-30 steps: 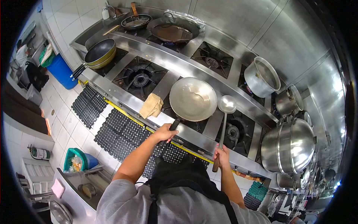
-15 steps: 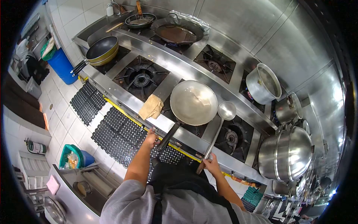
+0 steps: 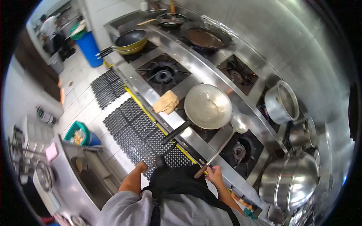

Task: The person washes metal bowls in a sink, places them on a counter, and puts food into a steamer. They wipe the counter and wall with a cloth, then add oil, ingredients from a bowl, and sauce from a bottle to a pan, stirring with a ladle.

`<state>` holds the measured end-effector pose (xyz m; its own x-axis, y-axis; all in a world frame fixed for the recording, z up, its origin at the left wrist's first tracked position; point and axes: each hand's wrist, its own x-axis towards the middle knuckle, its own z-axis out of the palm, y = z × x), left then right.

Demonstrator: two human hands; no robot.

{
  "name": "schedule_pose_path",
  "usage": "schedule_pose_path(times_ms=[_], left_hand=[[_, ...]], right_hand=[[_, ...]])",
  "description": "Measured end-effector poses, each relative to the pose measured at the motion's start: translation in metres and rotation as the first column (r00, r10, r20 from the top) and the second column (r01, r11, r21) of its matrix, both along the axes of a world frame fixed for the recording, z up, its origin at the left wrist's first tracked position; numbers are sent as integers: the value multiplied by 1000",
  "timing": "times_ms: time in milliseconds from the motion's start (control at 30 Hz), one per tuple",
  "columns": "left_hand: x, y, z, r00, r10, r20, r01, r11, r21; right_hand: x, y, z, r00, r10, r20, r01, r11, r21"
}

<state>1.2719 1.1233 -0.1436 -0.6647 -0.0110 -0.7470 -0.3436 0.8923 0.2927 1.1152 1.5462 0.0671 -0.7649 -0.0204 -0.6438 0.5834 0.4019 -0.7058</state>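
Observation:
My right hand (image 3: pixel 214 174) grips the brown end of a long ladle (image 3: pixel 225 144) at the stove's front edge. The ladle's round bowl lies to the right of a wide, light-metal frying pan (image 3: pixel 208 106), over the gap beside the front right burner. This pan rests on a front burner, its black handle pointing toward me; its base holds a shiny film. Away from the stove, my left hand (image 3: pixel 141 166) hangs low over the floor mat, its fingers hidden from view. A folded tan cloth (image 3: pixel 166 102) lies on the stove edge left of the pan.
Yellow-sided pans (image 3: pixel 132 42) stand at the stove's far left. A dark wok (image 3: pixel 205 37) and a tall pot (image 3: pixel 281 102) sit on the back row. A large steamer (image 3: pixel 289 180) is at right. Behind my left side are a lined bin (image 3: pixel 77 132) and steel counter (image 3: pixel 68 165).
My left hand has drawn back from the stove front, down and left. My right hand still holds the ladle, which has shifted little. The camera view has turned left.

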Motion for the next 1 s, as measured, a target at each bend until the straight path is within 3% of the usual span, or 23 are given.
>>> schedule_pose_path(times_ms=[33, 67, 100, 133, 167, 200, 233, 267, 333, 367, 400, 467, 567, 667, 700, 767, 800, 867, 900, 933, 967, 1000], left_hand=[[25, 4, 11, 801, 592, 92, -598, 800, 52], [51, 4, 6, 684, 725, 82, -729, 683, 42], [71, 9, 17, 631, 771, 83, -776, 630, 44], [87, 12, 36, 685, 728, 33, -728, 684, 44], [114, 19, 23, 657, 743, -131, -749, 663, 5], [134, 18, 16, 743, 637, -208, -659, 750, -58], [147, 26, 32, 718, 630, -294, -681, 723, -113], [150, 36, 86, 550, 804, -225, -829, 559, -30], [180, 54, 140, 327, 892, -311, -937, 348, 14], [196, 57, 159, 172, 933, -315, -964, 226, 142], [208, 62, 185, -21, 982, -186, -957, 34, 290], [242, 73, 236, -320, 947, -24, -809, -261, 526], [310, 78, 264, -601, 799, 3, -582, -440, 684], [375, 74, 284, -867, 489, 97, -238, -576, 782], [401, 68, 277, -873, 477, 104, -220, -575, 788], [453, 56, 258, -950, 140, 279, 168, -525, 834], [474, 53, 258, -948, 130, 291, 184, -521, 834], [510, 43, 257, -998, -1, 67, 54, -591, 805], [527, 35, 261, -997, -2, 76, 63, -587, 807], [543, 26, 265, -916, 2, -402, -303, -661, 687], [556, 15, 270, -619, 52, -784, -568, -719, 400], [566, 4, 278, -623, 57, -780, -568, -719, 401]], right_hand=[[-3, 9, 6, 933, 300, -198, -245, 934, 261], [-8, 13, 14, 733, 605, -312, -398, 752, 525], [-11, 9, 32, 664, 650, -370, -479, 749, 458], [-15, 2, 49, 582, 692, -427, -580, 721, 379], [-20, -1, 51, 616, 692, -376, -675, 710, 201], [-22, -6, 50, 640, 709, -295, -738, 675, 22], [-21, -16, 56, 633, 743, -218, -771, 631, -85], [-17, -27, 57, 620, 774, -129, -782, 596, -180], [-2, -53, 66, 429, 889, -158, -899, 403, -172], [12, -68, 69, 366, 918, -151, -923, 338, -185], [20, -78, 71, 312, 939, -144, -940, 284, -187], [44, -90, 56, 159, 941, -297, -985, 130, -114], [78, -111, 93, 40, 941, -335, -996, 12, -87], [95, -124, 101, -29, 938, -347, -997, -53, -59], [98, -128, 96, 18, 953, -303, -995, -13, -103], [103, -136, 83, 55, 967, -250, -987, 14, -162], [107, -143, 83, 41, 967, -253, -989, 3, -150], [117, -160, 84, -71, 967, -246, -997, -73, 0], [124, -170, 83, -133, 951, -278, -990, -118, 73], [133, -182, 84, -133, 950, -282, -990, -115, 81], [145, -193, 88, -153, 947, -284, -984, -121, 127], [156, -203, 90, -174, 944, -281, -976, -129, 173]])
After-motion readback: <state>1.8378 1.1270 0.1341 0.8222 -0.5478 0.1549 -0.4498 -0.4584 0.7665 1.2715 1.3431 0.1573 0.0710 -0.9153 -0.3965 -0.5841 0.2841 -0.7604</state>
